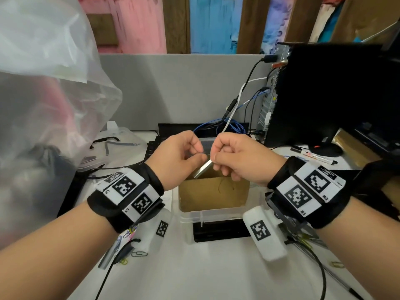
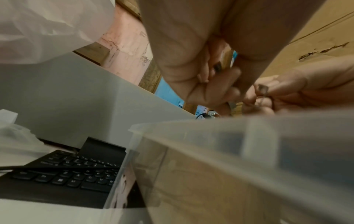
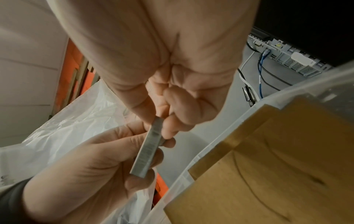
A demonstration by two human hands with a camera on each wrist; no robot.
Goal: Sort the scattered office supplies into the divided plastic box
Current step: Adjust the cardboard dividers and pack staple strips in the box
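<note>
Staple strip (image 3: pixel 150 149) pinched btwn both hands' fingers (image 3: pixel 172 121) over box (image 1: pixel 213 214).

The upper end of the staple strip (image 1: pixel 203 170) is hidden inside the curled fingers of the right hand (image 1: pixel 238 158); the left hand (image 1: pixel 177 158) covers part of its side. In the left wrist view the strip is only a small blurred glint, and the near wall of the plastic box (image 2: pixel 249 159) is smeared out of focus. The wrists hide the box's side compartments in the head view. Paper clips (image 1: pixel 139 253) near the bench's front left are partly covered by the left wrist strap and too small to count.
</note>
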